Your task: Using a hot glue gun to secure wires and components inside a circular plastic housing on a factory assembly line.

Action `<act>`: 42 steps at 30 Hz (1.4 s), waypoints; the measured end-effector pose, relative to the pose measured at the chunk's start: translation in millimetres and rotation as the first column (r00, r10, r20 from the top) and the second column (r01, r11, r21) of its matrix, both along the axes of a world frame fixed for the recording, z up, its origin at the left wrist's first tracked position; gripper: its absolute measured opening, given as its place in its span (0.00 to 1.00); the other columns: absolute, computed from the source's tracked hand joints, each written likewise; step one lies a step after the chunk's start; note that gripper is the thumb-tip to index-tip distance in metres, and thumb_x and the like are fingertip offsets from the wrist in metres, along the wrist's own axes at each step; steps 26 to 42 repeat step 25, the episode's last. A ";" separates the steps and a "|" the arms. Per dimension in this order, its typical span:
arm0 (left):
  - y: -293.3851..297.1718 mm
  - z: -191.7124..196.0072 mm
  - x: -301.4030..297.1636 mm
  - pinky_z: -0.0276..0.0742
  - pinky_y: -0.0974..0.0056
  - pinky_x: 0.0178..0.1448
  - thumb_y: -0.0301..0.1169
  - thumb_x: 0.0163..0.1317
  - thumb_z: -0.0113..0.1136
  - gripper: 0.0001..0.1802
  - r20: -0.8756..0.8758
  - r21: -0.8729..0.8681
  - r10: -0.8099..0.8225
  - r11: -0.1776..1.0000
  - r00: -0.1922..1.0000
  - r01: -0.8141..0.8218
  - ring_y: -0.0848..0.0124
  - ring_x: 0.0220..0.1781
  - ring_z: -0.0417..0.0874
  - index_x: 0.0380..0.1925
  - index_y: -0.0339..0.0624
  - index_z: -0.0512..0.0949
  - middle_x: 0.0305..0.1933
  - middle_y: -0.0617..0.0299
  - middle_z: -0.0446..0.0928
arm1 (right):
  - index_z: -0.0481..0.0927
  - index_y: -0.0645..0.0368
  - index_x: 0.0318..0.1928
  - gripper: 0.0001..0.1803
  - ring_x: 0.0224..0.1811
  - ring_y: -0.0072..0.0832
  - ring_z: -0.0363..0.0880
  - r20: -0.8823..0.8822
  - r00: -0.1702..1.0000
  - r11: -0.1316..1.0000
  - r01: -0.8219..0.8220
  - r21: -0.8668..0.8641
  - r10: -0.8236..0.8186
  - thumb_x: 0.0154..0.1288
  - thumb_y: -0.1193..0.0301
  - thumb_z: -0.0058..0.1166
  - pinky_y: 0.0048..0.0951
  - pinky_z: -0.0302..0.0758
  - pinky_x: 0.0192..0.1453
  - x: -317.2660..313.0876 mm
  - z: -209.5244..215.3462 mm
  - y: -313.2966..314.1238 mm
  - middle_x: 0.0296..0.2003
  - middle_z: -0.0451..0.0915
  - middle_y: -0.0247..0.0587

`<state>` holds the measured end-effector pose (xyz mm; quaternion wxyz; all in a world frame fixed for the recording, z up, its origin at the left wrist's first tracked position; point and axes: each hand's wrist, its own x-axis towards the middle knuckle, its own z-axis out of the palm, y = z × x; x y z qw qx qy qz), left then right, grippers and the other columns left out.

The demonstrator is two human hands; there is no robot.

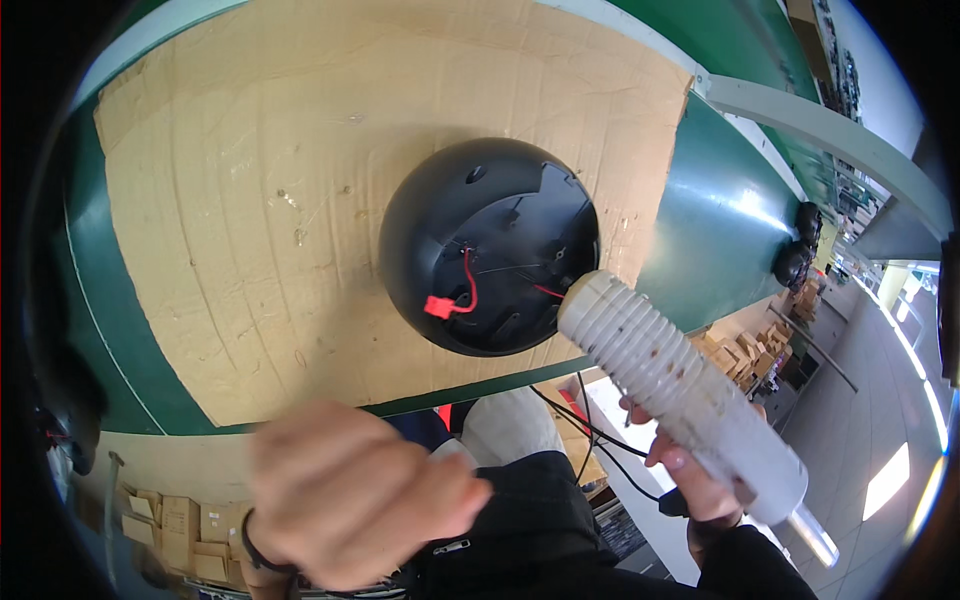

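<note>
A round black plastic shell lies with its hollow side up. Inside it are a red connector on a short red wire and another red wire near the right wall. My right hand is wrapped round a white glue gun with a ribbed front part. The gun's front end meets the shell's lower right rim in the picture, and a translucent stick juts from its back. My left hand, blurred, is curled closed in front of the table edge, apart from the shell. Whatever its fingers may hold is hidden.
Under the shell, a cardboard sheet covers much of the green table. Black cables hang by the near edge. A pale metal bar crosses the upper right. Cardboard boxes stand below at left; dark round parts sit at far right.
</note>
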<state>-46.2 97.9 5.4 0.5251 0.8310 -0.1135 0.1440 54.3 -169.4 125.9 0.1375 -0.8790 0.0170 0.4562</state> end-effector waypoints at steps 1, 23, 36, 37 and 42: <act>-16.7 3.1 -3.5 0.63 0.69 0.19 0.32 0.53 0.71 0.08 -0.079 -0.004 -0.060 0.998 0.995 0.060 0.74 0.14 0.66 0.27 0.43 0.82 0.15 0.73 0.67 | 0.85 0.61 0.45 0.19 0.32 0.32 0.87 0.064 0.997 0.996 0.044 0.082 -0.050 0.53 0.67 0.67 0.30 0.81 0.38 0.8 -2.5 -12.7 0.34 0.87 0.41; -138.7 4.3 38.8 0.60 0.69 0.15 0.21 0.42 0.60 0.46 -0.307 0.321 0.119 0.947 0.944 -0.015 0.80 0.14 0.61 0.69 0.32 0.67 0.14 0.73 0.55 | 0.78 0.71 0.48 0.29 0.48 0.50 0.83 0.195 0.951 0.826 0.093 0.556 -0.239 0.62 0.54 0.64 0.48 0.81 0.49 69.4 8.5 -33.8 0.39 0.83 0.53; -140.0 1.1 48.1 0.62 0.69 0.16 0.22 0.42 0.60 0.49 -0.380 0.401 0.233 0.914 0.895 -0.068 0.79 0.13 0.63 0.72 0.35 0.63 0.12 0.72 0.54 | 0.78 0.70 0.51 0.30 0.49 0.49 0.83 0.166 0.963 0.840 0.093 0.534 -0.212 0.63 0.54 0.64 0.58 0.77 0.54 70.3 11.9 -38.3 0.40 0.83 0.55; -140.0 1.1 48.1 0.62 0.69 0.16 0.22 0.42 0.60 0.49 -0.380 0.401 0.233 0.914 0.895 -0.068 0.79 0.13 0.63 0.72 0.35 0.63 0.12 0.72 0.54 | 0.78 0.70 0.51 0.30 0.49 0.49 0.83 0.166 0.963 0.840 0.093 0.534 -0.212 0.63 0.54 0.64 0.58 0.77 0.54 70.3 11.9 -38.3 0.40 0.83 0.55; -140.0 1.1 48.1 0.62 0.69 0.16 0.22 0.42 0.60 0.49 -0.380 0.401 0.233 0.914 0.895 -0.068 0.79 0.13 0.63 0.72 0.35 0.63 0.12 0.72 0.54 | 0.78 0.70 0.51 0.30 0.49 0.49 0.83 0.166 0.963 0.840 0.093 0.534 -0.212 0.63 0.54 0.64 0.58 0.77 0.54 70.3 11.9 -38.3 0.40 0.83 0.55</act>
